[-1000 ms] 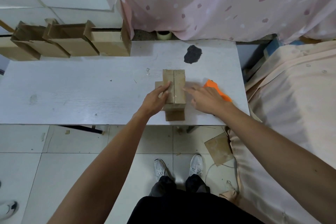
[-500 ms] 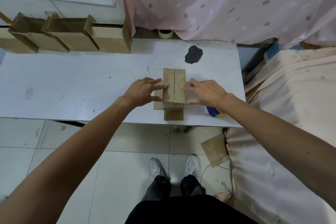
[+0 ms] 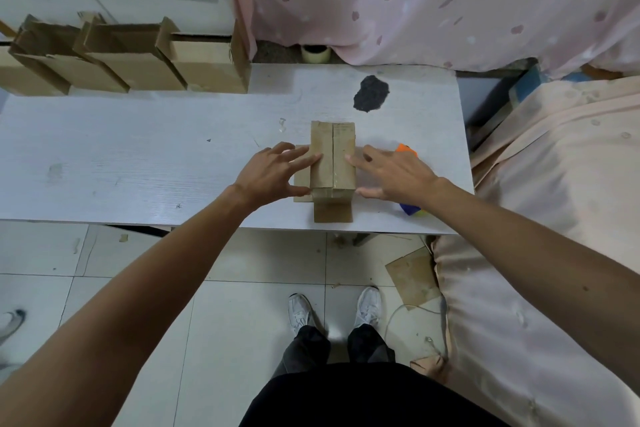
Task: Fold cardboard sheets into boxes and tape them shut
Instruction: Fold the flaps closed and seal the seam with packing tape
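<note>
A small brown cardboard box (image 3: 333, 158) stands on the white table (image 3: 138, 163) near its front edge. Clear tape runs along its top seam. Loose flaps stick out flat at its left side and toward me. My left hand (image 3: 273, 173) has spread fingers touching the box's left side, thumb at the near corner. My right hand (image 3: 391, 173) does the same on the right side. An orange and blue tape dispenser (image 3: 408, 149) lies behind my right hand, mostly hidden.
Several folded boxes with open flaps (image 3: 131, 59) stand in a row at the table's back left. A tape roll (image 3: 314, 53) sits behind the table. A dark stain (image 3: 370, 93) marks the tabletop. A bed with peach cover (image 3: 554, 184) borders the right. Cardboard scrap (image 3: 412, 274) lies on the floor.
Both hands went from resting on the box's top edges to flanking its sides with fingers spread. The box stayed in place.
</note>
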